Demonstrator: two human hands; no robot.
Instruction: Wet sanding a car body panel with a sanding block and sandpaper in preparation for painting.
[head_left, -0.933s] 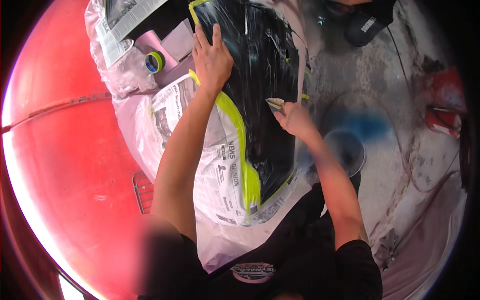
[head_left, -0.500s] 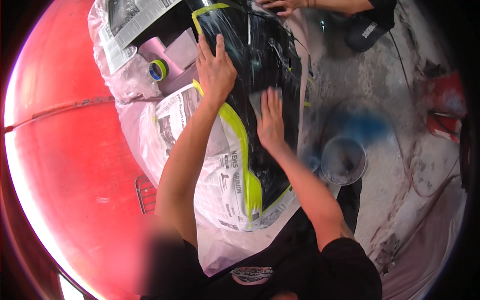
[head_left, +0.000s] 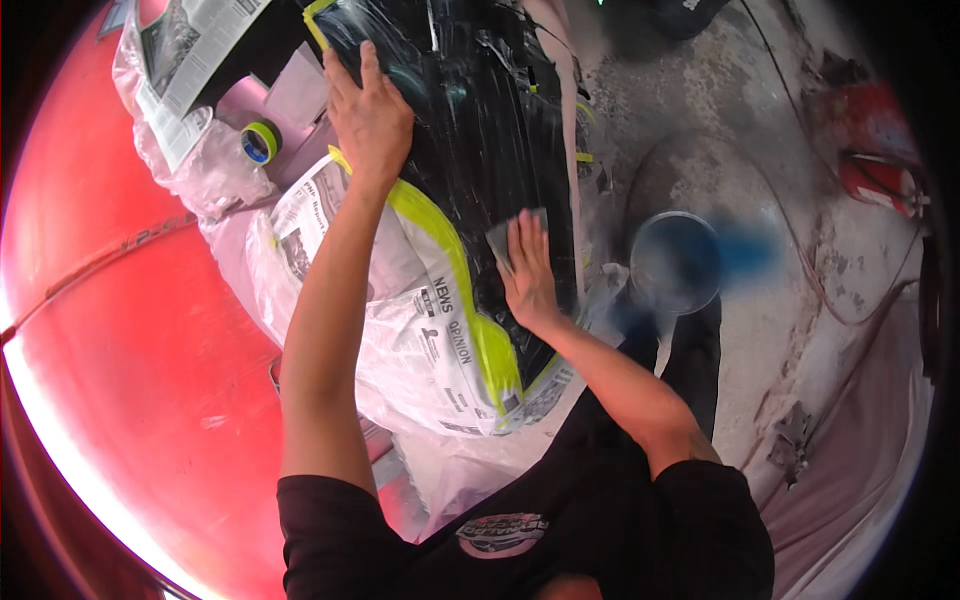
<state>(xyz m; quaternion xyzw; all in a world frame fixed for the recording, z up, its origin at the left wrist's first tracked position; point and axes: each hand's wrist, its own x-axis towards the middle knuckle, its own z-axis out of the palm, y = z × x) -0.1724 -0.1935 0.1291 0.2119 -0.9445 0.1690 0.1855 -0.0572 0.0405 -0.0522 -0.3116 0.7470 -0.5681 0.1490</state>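
Head view: the right hand [head_left: 530, 275] lay flat over a grey sheet [head_left: 498, 243], likely so it pressed evenly on the black panel [head_left: 480, 150] at twelve o'clock; the left hand [head_left: 372, 125], fingers apart, rested toward ten o'clock, maybe for balance; the panel looked shiny and streaky, yellow tape [head_left: 492, 350] edging it.

Print stood on the newspaper [head_left: 415, 325] below the left hand [head_left: 370, 128], the printed sheet [head_left: 212, 58] to its upper left, and the oval shirt emblem [head_left: 502, 536] below the right hand [head_left: 528, 275].
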